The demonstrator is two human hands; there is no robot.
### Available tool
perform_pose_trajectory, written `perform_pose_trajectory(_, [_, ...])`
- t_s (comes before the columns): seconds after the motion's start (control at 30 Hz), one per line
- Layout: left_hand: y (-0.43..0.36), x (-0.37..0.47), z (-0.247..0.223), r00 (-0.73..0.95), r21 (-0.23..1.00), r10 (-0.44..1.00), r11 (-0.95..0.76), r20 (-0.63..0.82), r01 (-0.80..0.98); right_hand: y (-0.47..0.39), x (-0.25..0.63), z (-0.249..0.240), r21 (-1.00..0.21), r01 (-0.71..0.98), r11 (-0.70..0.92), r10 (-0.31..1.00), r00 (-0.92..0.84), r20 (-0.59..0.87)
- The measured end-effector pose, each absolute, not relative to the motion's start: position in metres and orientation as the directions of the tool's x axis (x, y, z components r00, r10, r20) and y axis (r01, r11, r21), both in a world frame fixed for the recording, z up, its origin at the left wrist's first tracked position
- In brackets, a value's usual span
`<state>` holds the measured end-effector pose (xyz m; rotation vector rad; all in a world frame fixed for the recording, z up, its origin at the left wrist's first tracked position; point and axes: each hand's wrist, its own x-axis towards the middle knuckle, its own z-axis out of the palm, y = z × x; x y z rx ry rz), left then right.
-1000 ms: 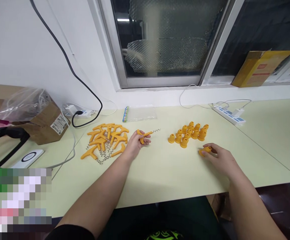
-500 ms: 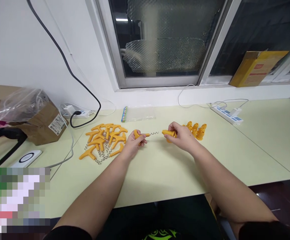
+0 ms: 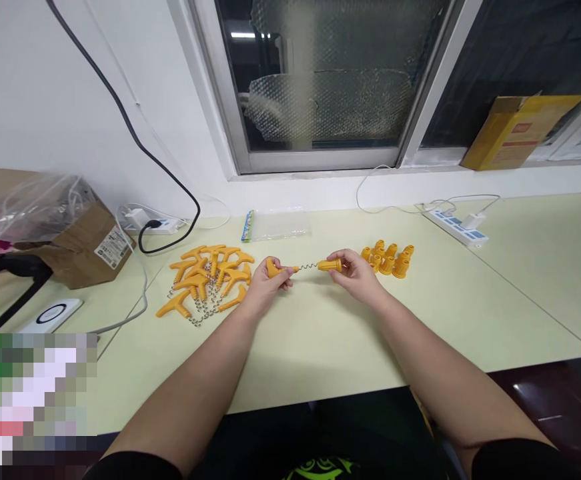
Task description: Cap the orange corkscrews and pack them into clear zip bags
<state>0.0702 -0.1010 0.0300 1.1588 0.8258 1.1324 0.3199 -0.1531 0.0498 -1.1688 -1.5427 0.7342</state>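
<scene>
My left hand (image 3: 271, 280) is closed round the yellow T-handle of a corkscrew (image 3: 308, 267), whose metal spiral points right. Between the fingers of my right hand (image 3: 357, 272) is a yellow plastic sleeve (image 3: 329, 265), flared at its right end. The sleeve's narrow end meets the spiral's tip; whether the tip is inside it I cannot tell. A pile of yellow-handled corkscrews (image 3: 197, 283) lies left of my left hand, their spirals bunched together. Several more yellow sleeves (image 3: 400, 267) stand upright in a group just right of my right hand.
A clear plastic bag (image 3: 280, 225) lies near the wall. Power strips (image 3: 455, 227) sit at the back. On the left are a brown cardboard box (image 3: 87, 250), a black cable (image 3: 135, 133) and a white charging pad (image 3: 53, 315). Another carton (image 3: 515, 137) leans on the window.
My right hand has brought the sleeve away from the group and leftward, up to the spiral's tip. My left hand keeps the corkscrew in nearly the same place.
</scene>
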Motion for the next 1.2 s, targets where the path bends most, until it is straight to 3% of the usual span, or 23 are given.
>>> perform_pose_trajectory(0.1, [-0.101, 0.07, 0.03, 0.266, 0.973, 0.963, 0.016, 0.048, -0.232, -0.155, 0.317, 0.053, -0.909, 0.296, 0.294, 0.95, 0.01, 0.311])
perform_pose_trajectory(0.27, [-0.105, 0.074, 0.032, 0.296, 0.97, 0.955, 0.046, 0.027, -0.237, -0.157, 0.312, 0.051, -0.945, 0.204, 0.258, 0.965, -0.11, 0.239])
perform_pose_trajectory(0.47, [-0.114, 0.078, 0.035, 0.458, 0.906, 0.869, 0.333, -0.187, -0.261, -0.154, 0.303, 0.039, -0.904, 0.257, 0.342, 0.937, -0.165, 0.307])
perform_pose_trajectory(0.6, [-0.112, 0.078, 0.035, 0.442, 0.881, 0.868, 0.376, -0.225, -0.289, -0.154, 0.3, 0.036, -0.9, 0.258, 0.351, 0.931, -0.196, 0.307])
perform_pose_trajectory(0.73, [-0.111, 0.078, 0.034, 0.455, 0.937, 0.882, 0.253, -0.122, -0.239, -0.155, 0.294, 0.035, -0.959, 0.202, 0.199, 0.975, -0.143, 0.172])
perform_pose_trajectory(0.83, [-0.114, 0.08, 0.034, 0.439, 0.977, 0.899, 0.084, 0.01, -0.196, -0.154, 0.286, 0.035, -0.996, 0.085, -0.004, 0.993, -0.117, -0.014])
perform_pose_trajectory(0.97, [-0.118, 0.083, 0.035, 0.429, 0.995, 0.899, -0.064, 0.09, -0.073, -0.153, 0.28, 0.035, -0.966, 0.019, -0.259, 0.956, -0.142, -0.259])
perform_pose_trajectory(1.03, [-0.117, 0.083, 0.035, 0.417, 0.995, 0.904, -0.082, 0.098, -0.056, -0.154, 0.28, 0.034, -0.954, 0.024, -0.299, 0.937, -0.182, -0.298])
perform_pose_trajectory(1.1, [-0.115, 0.082, 0.035, 0.392, 0.994, 0.915, -0.065, 0.093, -0.085, -0.156, 0.281, 0.033, -0.976, 0.009, -0.217, 0.954, -0.208, -0.214])
perform_pose_trajectory(1.2, [-0.111, 0.079, 0.034, 0.357, 0.987, 0.933, 0.013, 0.045, -0.158, -0.157, 0.285, 0.032, -0.986, 0.099, 0.137, 0.977, -0.176, 0.118])
